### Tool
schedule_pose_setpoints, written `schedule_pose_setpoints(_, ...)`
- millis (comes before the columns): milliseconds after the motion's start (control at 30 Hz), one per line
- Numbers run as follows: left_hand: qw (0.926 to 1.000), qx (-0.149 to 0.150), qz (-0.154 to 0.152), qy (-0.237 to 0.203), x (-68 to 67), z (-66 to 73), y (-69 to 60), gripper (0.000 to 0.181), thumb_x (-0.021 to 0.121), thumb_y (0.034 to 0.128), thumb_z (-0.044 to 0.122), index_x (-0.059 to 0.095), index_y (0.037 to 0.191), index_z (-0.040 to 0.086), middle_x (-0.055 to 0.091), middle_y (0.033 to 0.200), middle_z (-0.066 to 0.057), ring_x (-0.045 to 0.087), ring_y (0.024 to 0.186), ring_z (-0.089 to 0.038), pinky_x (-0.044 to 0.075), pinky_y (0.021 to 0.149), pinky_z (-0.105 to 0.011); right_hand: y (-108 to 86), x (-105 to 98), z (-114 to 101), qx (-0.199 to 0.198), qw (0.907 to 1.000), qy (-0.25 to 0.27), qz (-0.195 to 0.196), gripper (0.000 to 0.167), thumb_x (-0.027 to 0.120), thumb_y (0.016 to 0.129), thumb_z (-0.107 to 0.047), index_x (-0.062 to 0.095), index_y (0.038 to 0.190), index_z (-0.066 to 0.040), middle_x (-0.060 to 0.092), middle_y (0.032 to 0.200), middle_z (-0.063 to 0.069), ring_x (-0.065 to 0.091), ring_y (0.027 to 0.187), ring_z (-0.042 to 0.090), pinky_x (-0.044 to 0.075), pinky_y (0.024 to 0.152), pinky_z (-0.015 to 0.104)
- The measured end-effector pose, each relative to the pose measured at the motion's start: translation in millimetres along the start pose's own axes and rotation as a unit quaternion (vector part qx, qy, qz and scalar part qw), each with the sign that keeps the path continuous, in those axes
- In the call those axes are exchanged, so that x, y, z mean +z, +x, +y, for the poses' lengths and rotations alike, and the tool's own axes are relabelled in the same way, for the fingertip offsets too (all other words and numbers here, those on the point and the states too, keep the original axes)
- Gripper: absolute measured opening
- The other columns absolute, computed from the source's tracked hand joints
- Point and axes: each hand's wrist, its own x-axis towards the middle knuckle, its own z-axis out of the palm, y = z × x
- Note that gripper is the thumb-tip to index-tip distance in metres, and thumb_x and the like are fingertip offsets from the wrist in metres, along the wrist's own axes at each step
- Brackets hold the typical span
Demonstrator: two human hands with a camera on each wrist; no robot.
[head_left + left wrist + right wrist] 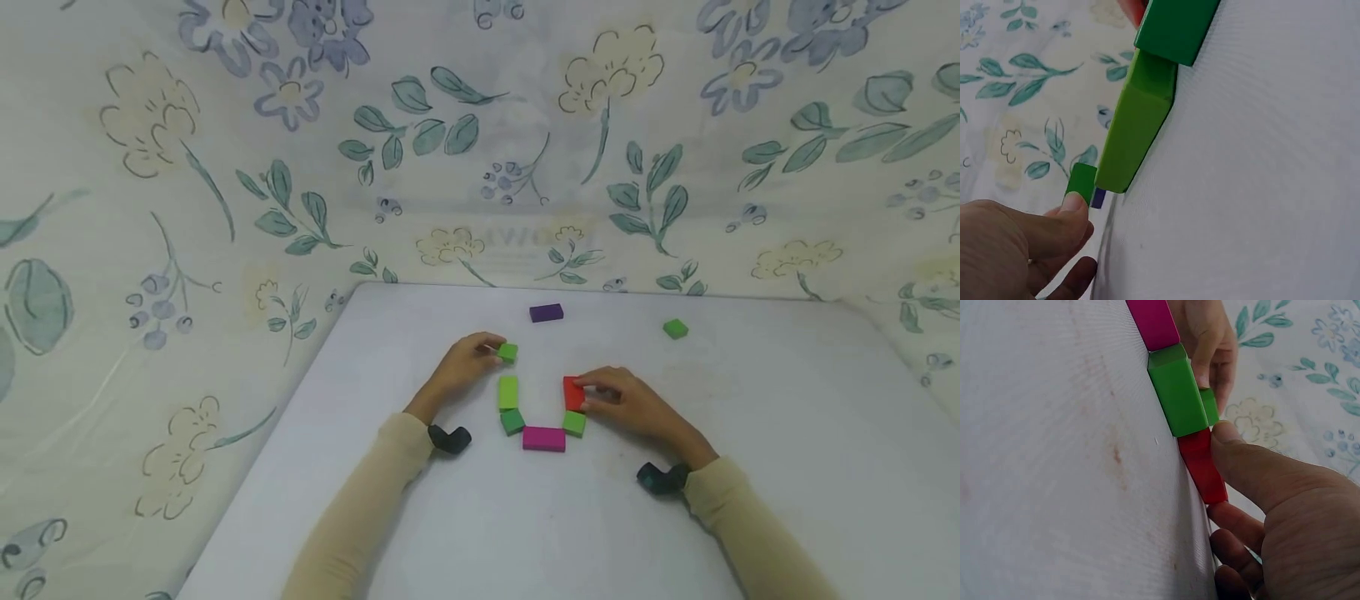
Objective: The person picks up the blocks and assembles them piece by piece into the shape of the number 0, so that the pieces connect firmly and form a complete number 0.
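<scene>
My left hand [467, 360] pinches a small green block [507, 353] between thumb and fingers, just beyond a lime-green block [508, 393]. In the left wrist view, the thumb presses on that green block [1080, 181]. My right hand [630, 403] grips a red block [573, 394] at its ends, thumb near and index finger far, as the right wrist view shows on the red block [1202, 465]. A bright green cube [574, 424] touches the red block's near end. A magenta block [543, 439] lies between this cube and a dark green cube [513, 422], which meets the lime-green block.
A purple block [547, 312] lies near the back edge of the white table [525, 533]. Another green block [676, 329] sits at the back right. A flower-patterned sheet [480, 125] rises behind the table. Each wrist carries a dark device [663, 479].
</scene>
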Motion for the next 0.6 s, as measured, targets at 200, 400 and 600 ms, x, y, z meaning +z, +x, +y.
schedule_pose_setpoints(200, 0.9999, 0.005, 0.007, 0.011, 3.6, -3.5, -2.4, 0.035, 0.065, 0.0966, 0.018, 0.063, 0.132, 0.016, 0.064, 0.132, -0.008, 0.054, 0.131, -0.029, 0.038, 0.113, -0.049, 3.2, 0.9, 2.9, -0.012, 0.9999, -0.007, 0.001, 0.044, 0.074, 0.091, -0.029, 0.063, 0.133, -0.026, 0.062, 0.134, 0.0, 0.053, 0.124, 0.024, 0.05, 0.101, 0.047)
schedule_pose_setpoints(400, 0.9994, 0.026, 0.006, 0.022, 5.2, -6.1, -1.5, 0.034, 0.068, 0.0945, 0.017, 0.066, 0.129, 0.016, 0.068, 0.129, -0.005, 0.054, 0.13, -0.028, 0.034, 0.114, -0.052, 4.3, 3.1, 5.7, -0.005, 0.9999, -0.011, 0.0, 0.044, 0.074, 0.091, -0.029, 0.063, 0.134, -0.026, 0.061, 0.135, 0.0, 0.053, 0.125, 0.024, 0.049, 0.102, 0.047)
schedule_pose_setpoints(600, 0.9987, 0.041, -0.001, 0.031, 5.7, -5.0, -0.1, 0.034, 0.07, 0.0932, 0.018, 0.068, 0.127, 0.018, 0.068, 0.129, -0.003, 0.05, 0.136, -0.027, 0.023, 0.118, -0.057, 2.2, 0.8, 3.5, 0.001, 0.9999, -0.015, 0.003, 0.045, 0.074, 0.091, -0.029, 0.062, 0.135, -0.026, 0.061, 0.135, 0.0, 0.053, 0.125, 0.024, 0.049, 0.102, 0.047)
